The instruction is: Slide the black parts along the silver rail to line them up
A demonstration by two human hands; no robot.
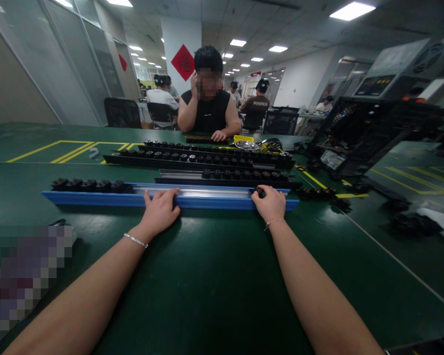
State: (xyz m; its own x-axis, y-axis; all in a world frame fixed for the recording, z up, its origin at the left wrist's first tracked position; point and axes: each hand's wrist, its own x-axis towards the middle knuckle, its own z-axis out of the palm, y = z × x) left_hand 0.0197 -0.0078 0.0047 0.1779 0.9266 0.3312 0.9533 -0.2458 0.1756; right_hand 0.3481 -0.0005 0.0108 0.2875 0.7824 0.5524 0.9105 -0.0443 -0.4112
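A long blue rail with a silvery channel lies across the green table in front of me. At its left end a row of black knobbed parts sits in the channel. My left hand grips the middle of the rail, fingers bent over its edge. Near the right end, my right hand pinches a small black part at the channel; the fingers partly hide it. I cannot tell whether that part is seated in the rail.
Beyond lie several black rails with similar parts. Loose black parts lie to the right, before a large black machine frame. A metal dish and yellow tray are farther back. Opposite sits a person, one hand raised to the head.
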